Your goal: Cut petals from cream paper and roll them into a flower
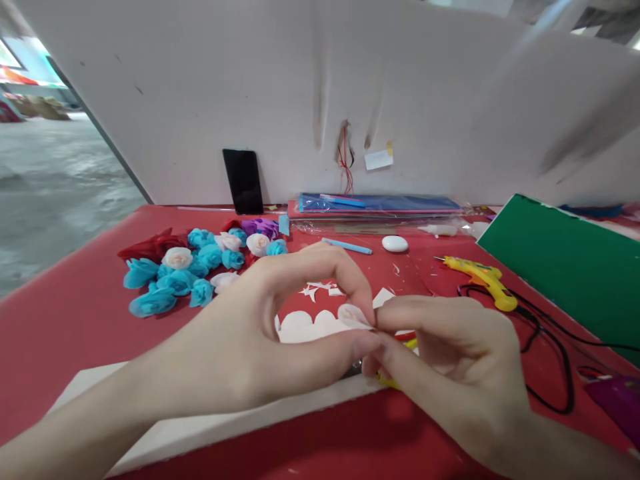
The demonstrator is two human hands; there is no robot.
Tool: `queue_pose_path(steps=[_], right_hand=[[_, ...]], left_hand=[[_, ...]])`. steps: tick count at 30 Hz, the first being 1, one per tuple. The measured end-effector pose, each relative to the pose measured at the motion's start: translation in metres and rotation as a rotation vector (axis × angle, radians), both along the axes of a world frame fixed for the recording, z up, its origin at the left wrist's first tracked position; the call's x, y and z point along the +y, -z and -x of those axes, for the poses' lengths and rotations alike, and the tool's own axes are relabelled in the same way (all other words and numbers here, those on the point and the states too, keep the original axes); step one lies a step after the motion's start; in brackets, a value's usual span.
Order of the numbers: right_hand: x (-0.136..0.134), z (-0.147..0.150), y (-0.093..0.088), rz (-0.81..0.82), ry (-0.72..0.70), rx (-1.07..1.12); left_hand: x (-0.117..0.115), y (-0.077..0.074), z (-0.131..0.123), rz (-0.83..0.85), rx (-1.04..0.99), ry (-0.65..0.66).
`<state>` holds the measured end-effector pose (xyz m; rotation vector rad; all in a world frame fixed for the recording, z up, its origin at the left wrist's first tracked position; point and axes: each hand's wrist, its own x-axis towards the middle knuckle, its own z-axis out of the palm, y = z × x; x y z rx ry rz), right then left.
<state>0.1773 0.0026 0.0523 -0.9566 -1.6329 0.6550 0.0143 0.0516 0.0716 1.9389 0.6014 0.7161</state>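
Note:
A small pale petal-like piece [353, 316], paper or thin fabric, is pinched between my two hands above the table. My left hand [273, 327] curves around it, with index finger and thumb closed on its lower edge. My right hand [455, 367] meets it from the other side, thumb and index finger pressed together at the piece's right end. Below them lies a white sheet [305, 327] with scalloped edges, partly hidden by the hands. Something with yellow handles [389, 380], perhaps scissors, shows partly beneath my right hand.
On the red table, several blue, white, red and purple flowers [210, 257] are heaped at left. A yellow glue gun [480, 277] with a black cord lies right, beside a green board [560, 273]. A phone [243, 181] leans on the white panel. White scraps [313, 291] lie behind my hands.

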Motion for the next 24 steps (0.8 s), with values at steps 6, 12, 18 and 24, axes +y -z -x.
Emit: queue_pose_path(steps=[6,12,18,24], right_hand=[[0.0003,0.0003,0.0004,-0.027,0.019,-0.028],[-0.0037,-0.0001,-0.0008,0.025,0.013,-0.018],[-0.0028,0.0002,-0.0072,0.307,-0.111,0.091],[-0.0032,-0.0031,-0.0087,0.501,-0.209,0.174]], left_hand=[[-0.0016,-0.0027,-0.0018,0.044,-0.028,-0.006],[-0.0006,-0.0013,-0.002,0.055,-0.045,0.019],[0.0012,-0.001,-0.0011,0.089,-0.078,0.063],[0.0039,-0.0003,-0.0007,0.126,-0.119,0.097]])
